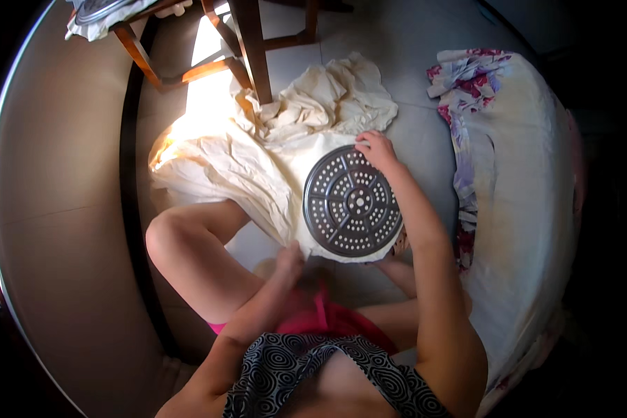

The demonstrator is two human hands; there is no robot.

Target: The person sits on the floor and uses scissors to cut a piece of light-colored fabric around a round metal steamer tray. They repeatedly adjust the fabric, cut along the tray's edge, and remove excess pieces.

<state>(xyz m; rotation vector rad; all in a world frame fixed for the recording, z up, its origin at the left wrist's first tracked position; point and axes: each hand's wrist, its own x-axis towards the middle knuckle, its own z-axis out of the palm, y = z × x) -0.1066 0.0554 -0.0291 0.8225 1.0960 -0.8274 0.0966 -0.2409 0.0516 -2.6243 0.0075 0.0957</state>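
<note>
A dark, round, perforated metal steamer plate (351, 201) lies on a cream cotton cloth (224, 157) between my legs. My right hand (379, 151) holds the plate at its far rim, with the fingertips near the cloth beside it. Below and to the left of the plate, my left hand (291, 259) is closed on the near edge of the cloth. That hand is slightly blurred, and whether it also holds something small cannot be made out. A narrow cloth margin shows along the plate's near rim, while the rest of the cloth lies bunched beyond it.
Wooden furniture legs (251, 52) stand on the tiled floor (420, 125) beyond the cloth. At top left, another round metal item (102, 10) rests on pale fabric. To the right is a bed-like surface (527, 183) with floral fabric (470, 83) along its edge.
</note>
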